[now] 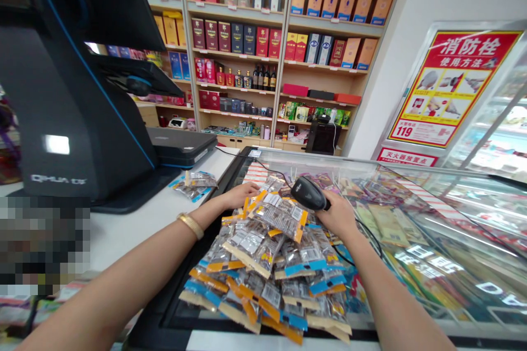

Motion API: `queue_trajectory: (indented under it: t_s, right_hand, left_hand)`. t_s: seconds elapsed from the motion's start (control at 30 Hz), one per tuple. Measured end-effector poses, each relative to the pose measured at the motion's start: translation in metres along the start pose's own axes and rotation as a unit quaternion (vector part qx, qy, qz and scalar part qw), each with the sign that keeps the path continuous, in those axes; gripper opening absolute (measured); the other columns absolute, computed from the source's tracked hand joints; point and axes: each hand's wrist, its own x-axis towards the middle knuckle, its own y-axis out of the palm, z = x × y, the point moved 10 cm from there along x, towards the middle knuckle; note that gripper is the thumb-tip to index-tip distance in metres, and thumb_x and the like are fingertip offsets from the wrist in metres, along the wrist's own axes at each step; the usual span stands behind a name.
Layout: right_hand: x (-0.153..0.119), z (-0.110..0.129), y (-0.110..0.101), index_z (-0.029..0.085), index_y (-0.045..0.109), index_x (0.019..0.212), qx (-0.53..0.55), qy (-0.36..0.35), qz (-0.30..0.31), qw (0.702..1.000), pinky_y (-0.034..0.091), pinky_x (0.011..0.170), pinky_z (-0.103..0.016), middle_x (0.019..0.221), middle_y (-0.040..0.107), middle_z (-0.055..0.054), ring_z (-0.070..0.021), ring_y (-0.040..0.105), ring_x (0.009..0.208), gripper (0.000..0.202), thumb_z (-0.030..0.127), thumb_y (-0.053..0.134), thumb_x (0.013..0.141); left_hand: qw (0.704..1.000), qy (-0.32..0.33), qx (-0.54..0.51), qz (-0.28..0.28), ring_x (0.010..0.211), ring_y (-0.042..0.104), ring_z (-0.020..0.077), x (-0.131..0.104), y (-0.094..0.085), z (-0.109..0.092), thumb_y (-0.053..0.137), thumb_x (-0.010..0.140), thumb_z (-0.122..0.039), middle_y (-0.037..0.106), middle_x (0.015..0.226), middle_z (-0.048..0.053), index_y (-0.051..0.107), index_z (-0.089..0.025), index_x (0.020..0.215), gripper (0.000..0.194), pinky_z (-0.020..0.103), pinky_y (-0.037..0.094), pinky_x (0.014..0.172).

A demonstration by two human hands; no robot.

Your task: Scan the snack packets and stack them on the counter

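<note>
The left forearm (135, 263) reaches forward and inward from the lower left, bracelet (190, 226) near the wrist; the left hand (242, 196) lies palm down at the far left edge of the heaped packets (251, 247), fingers touching them, though I cannot tell whether they pinch one; the right forearm (391, 274) angles in from the lower right, the right hand (338, 213) wrapped round the handle of the scanner (308, 193); the scanner's head points left, above the far part of the heap; the packets lie between the forearms on the glass-topped case (162, 307), most of them nearer the wearer than either hand.
</note>
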Motion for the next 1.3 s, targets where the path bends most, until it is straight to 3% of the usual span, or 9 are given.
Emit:
queue_trajectory:
  t_s: [0.1, 0.27, 0.4, 0.53, 0.67, 0.8, 0.9, 1.1, 1.3]
  right_hand:
    - [0.001, 0.001, -0.001, 0.023, 0.069, 0.094, -0.002, -0.001, 0.002, 1.000, 0.046, 0.069, -0.029, 0.092, 0.072, -0.005, -0.0221, 0.065, 0.083, 0.029, 0.020, 0.056, 0.068]
    - [0.001, 0.000, 0.003, 0.023, 0.068, 0.095, -0.006, -0.007, 0.008, 1.000, 0.046, 0.072, -0.029, 0.093, 0.071, -0.006, -0.0223, 0.064, 0.085, 0.026, 0.022, 0.056, 0.071]
    - [0.002, -0.001, 0.006, 0.022, 0.068, 0.092, -0.003, -0.002, 0.014, 1.000, 0.046, 0.071, -0.030, 0.092, 0.071, -0.006, -0.0230, 0.064, 0.084, 0.024, 0.023, 0.057, 0.071]
    - [0.002, 0.000, 0.001, 0.022, 0.068, 0.095, 0.005, 0.005, 0.003, 1.000, 0.046, 0.072, -0.030, 0.094, 0.071, -0.007, -0.0236, 0.064, 0.086, 0.028, 0.022, 0.058, 0.069]
    - [0.002, 0.003, -0.003, 0.024, 0.068, 0.097, 0.012, 0.008, 0.003, 1.000, 0.046, 0.072, -0.029, 0.096, 0.071, -0.005, -0.0229, 0.064, 0.088, 0.030, 0.022, 0.059, 0.069]
    - [0.003, 0.003, -0.004, 0.024, 0.068, 0.096, 0.015, 0.011, 0.004, 1.000, 0.046, 0.073, -0.029, 0.096, 0.072, -0.005, -0.0229, 0.065, 0.088, 0.028, 0.023, 0.059, 0.069]
    - [0.004, 0.004, -0.005, 0.024, 0.068, 0.097, 0.026, 0.012, 0.003, 1.000, 0.047, 0.074, -0.029, 0.098, 0.072, -0.005, -0.0233, 0.065, 0.090, 0.029, 0.023, 0.060, 0.069]
    - [0.004, 0.006, -0.006, 0.024, 0.068, 0.098, 0.033, 0.012, 0.000, 0.999, 0.048, 0.077, -0.030, 0.100, 0.072, -0.005, -0.0234, 0.066, 0.092, 0.029, 0.025, 0.059, 0.071]
    - [0.004, 0.006, -0.003, 0.025, 0.068, 0.105, 0.020, 0.012, 0.005, 1.000, 0.048, 0.078, -0.031, 0.105, 0.072, -0.005, -0.0236, 0.066, 0.094, 0.034, 0.027, 0.060, 0.072]
  left_hand:
    - [0.998, -0.019, 0.028, 0.057, 0.088, 0.064, 0.0269, 0.000, 0.011, 0.003, 0.077, 0.055, -0.030, 0.074, 0.082, 0.006, 0.072, -0.022, 0.067, 0.016, 0.029, 0.049, 0.079]
    - [0.991, 0.009, 0.062, 0.115, 0.108, 0.060, 0.0264, 0.006, 0.020, -0.011, 0.080, 0.052, -0.029, 0.072, 0.108, 0.006, 0.075, -0.024, 0.091, 0.039, 0.027, 0.044, 0.092]
    - [0.980, 0.033, 0.096, 0.170, 0.092, 0.064, 0.0250, 0.017, 0.033, -0.015, 0.082, 0.040, -0.019, 0.075, 0.091, 0.004, 0.075, -0.025, 0.073, 0.034, 0.029, 0.045, 0.090]
    - [0.979, -0.010, 0.077, 0.189, 0.071, 0.063, 0.0218, 0.026, 0.046, 0.004, 0.078, 0.042, -0.017, 0.073, 0.073, 0.004, 0.070, -0.022, 0.057, 0.018, 0.031, 0.050, 0.076]
    - [0.987, -0.045, 0.035, 0.150, 0.066, 0.063, 0.0215, 0.029, 0.043, 0.015, 0.073, 0.049, -0.018, 0.072, 0.070, 0.004, 0.069, -0.020, 0.056, 0.009, 0.031, 0.051, 0.068]
    - [0.994, -0.017, 0.074, 0.073, 0.074, 0.064, 0.0228, 0.029, 0.022, 0.004, 0.075, 0.046, -0.013, 0.071, 0.073, 0.006, 0.069, -0.019, 0.054, 0.012, 0.028, 0.050, 0.072]
    - [0.994, -0.015, 0.097, 0.047, 0.080, 0.064, 0.0238, 0.025, 0.012, 0.000, 0.077, 0.043, -0.012, 0.071, 0.072, 0.006, 0.069, -0.018, 0.053, 0.014, 0.026, 0.049, 0.076]
    - [0.986, -0.089, 0.131, -0.053, 0.054, 0.058, 0.0191, 0.026, -0.010, 0.023, 0.080, 0.048, -0.032, 0.065, 0.055, 0.004, 0.069, -0.015, 0.058, 0.022, 0.025, 0.042, 0.051]
    - [0.984, -0.115, 0.122, -0.055, 0.037, 0.043, 0.0134, 0.046, -0.010, 0.036, 0.084, 0.037, -0.025, 0.053, 0.037, 0.001, 0.058, -0.018, 0.040, 0.027, 0.024, 0.030, 0.042]
